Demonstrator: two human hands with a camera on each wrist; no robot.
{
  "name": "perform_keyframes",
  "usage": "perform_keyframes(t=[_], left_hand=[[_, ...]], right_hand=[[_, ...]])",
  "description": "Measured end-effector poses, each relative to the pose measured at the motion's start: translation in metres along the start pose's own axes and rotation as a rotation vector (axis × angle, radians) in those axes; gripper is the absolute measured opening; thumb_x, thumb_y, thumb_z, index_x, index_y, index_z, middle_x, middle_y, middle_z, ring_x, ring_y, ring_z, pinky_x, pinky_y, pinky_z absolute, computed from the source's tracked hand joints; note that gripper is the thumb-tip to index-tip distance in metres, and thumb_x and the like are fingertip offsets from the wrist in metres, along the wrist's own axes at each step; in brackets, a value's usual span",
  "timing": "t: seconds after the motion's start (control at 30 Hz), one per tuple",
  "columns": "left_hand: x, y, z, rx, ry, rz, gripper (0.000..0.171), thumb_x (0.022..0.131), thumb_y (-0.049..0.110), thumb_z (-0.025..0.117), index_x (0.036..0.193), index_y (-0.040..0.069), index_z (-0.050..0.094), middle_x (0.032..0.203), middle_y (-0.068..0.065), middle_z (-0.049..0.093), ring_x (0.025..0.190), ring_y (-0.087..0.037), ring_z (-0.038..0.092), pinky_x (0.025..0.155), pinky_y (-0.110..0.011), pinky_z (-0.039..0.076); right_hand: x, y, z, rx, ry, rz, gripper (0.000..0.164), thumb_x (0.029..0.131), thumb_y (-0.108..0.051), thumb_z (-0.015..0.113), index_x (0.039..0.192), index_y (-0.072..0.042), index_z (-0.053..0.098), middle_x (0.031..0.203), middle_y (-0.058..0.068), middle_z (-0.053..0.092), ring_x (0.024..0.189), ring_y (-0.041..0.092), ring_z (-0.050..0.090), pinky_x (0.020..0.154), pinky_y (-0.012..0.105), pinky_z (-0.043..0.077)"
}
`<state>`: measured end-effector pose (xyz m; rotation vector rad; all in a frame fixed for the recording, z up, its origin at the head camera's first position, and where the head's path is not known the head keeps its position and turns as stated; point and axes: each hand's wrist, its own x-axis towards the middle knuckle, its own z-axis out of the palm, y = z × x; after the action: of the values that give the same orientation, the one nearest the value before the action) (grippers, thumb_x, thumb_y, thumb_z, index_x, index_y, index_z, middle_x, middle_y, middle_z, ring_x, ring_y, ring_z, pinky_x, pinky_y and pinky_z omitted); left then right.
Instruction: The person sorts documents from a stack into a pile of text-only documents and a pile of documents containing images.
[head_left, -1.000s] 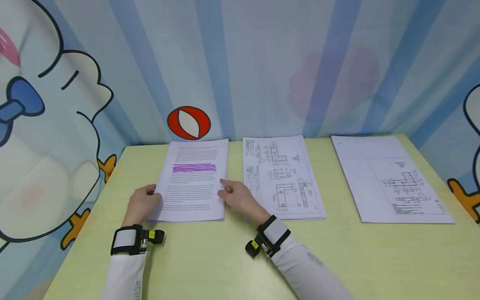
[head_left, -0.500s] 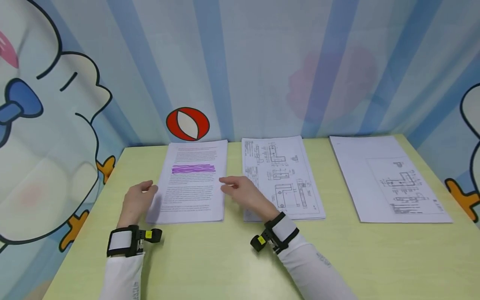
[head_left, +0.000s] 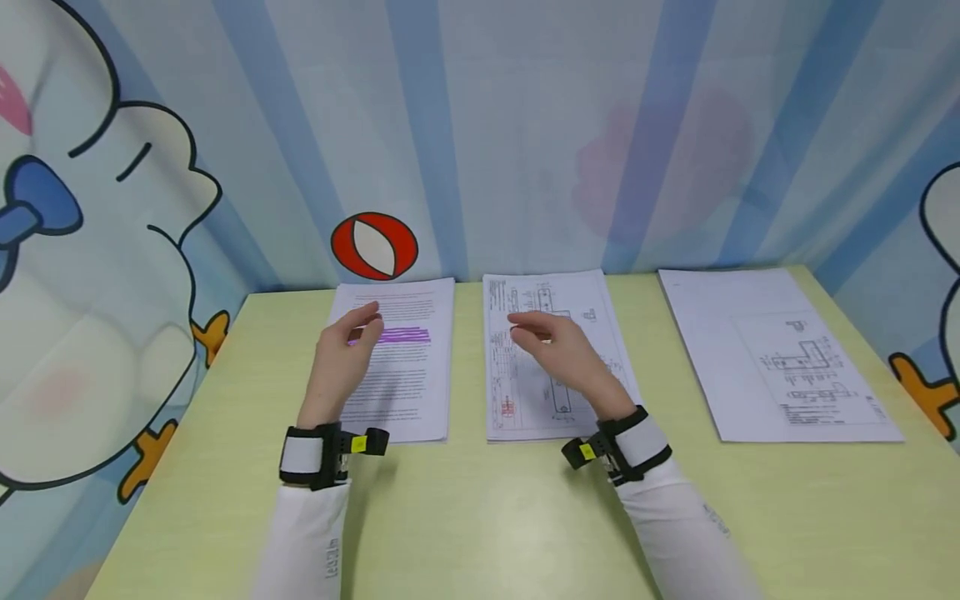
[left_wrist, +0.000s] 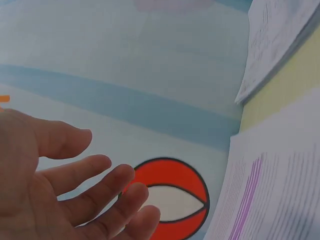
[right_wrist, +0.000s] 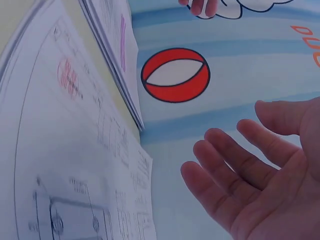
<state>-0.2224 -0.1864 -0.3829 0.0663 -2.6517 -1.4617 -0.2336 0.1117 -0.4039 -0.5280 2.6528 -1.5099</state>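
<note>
In the head view, my left hand [head_left: 339, 358] is raised over the left part of a stack of printed text sheets [head_left: 405, 392] that has purple highlighter lines. Its fingers are relaxed and bare in the left wrist view, apart from the highlighted pages [left_wrist: 285, 185]. My right hand [head_left: 566, 350] hovers over the middle stack of technical drawings [head_left: 540, 425], hiding part of the top sheet. The right wrist view shows loosely bent, spread fingers [right_wrist: 215, 185] holding nothing, with the drawing sheet [right_wrist: 75, 150] beside them. A red stamp shows on that sheet.
A third stack of drawing sheets [head_left: 750, 375] lies at the right of the pale yellow-green table [head_left: 465, 525]. A striped blue curtain [head_left: 517, 150] with cartoon figures hangs right behind the table's back edge.
Both hands have left the sides of the text stack and risen. The left hand moved right and up over the pages; the right hand moved right, above the middle drawings. The stacks stayed put.
</note>
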Motion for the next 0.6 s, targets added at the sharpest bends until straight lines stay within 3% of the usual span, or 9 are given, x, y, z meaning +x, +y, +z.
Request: perform_keyframes(t=[0.23, 0.4, 0.6], left_hand=[[0.002, 0.024, 0.041, -0.107, -0.059, 0.084, 0.045, 0.102, 0.026, 0.051, 0.146, 0.015, 0.050, 0.142, -0.011, 0.058, 0.125, -0.028, 0.054, 0.106, -0.045, 0.048], [0.002, 0.040, 0.079, -0.147, -0.132, 0.142, 0.045, 0.101, 0.024, 0.054, 0.146, 0.014, 0.050, 0.142, -0.010, 0.058, 0.127, -0.028, 0.056, 0.106, -0.045, 0.048], [-0.001, 0.053, 0.121, -0.165, -0.259, 0.183, 0.046, 0.101, 0.023, 0.053, 0.146, 0.013, 0.049, 0.145, -0.011, 0.056, 0.129, -0.029, 0.055, 0.106, -0.046, 0.048]], right_hand=[[-0.012, 0.021, -0.041, -0.120, 0.072, 0.028, 0.049, 0.101, -0.026, 0.057, 0.145, -0.005, 0.049, 0.142, 0.019, 0.057, 0.127, 0.037, 0.056, 0.100, 0.051, 0.049], [-0.025, 0.035, -0.071, -0.179, 0.119, 0.101, 0.064, 0.100, -0.028, 0.058, 0.154, -0.006, 0.034, 0.157, 0.023, 0.036, 0.139, 0.044, 0.041, 0.107, 0.058, 0.043], [-0.042, 0.054, -0.106, -0.245, 0.147, 0.181, 0.079, 0.098, -0.037, 0.059, 0.159, -0.006, 0.018, 0.164, 0.026, 0.016, 0.149, 0.049, 0.018, 0.115, 0.065, 0.026]])
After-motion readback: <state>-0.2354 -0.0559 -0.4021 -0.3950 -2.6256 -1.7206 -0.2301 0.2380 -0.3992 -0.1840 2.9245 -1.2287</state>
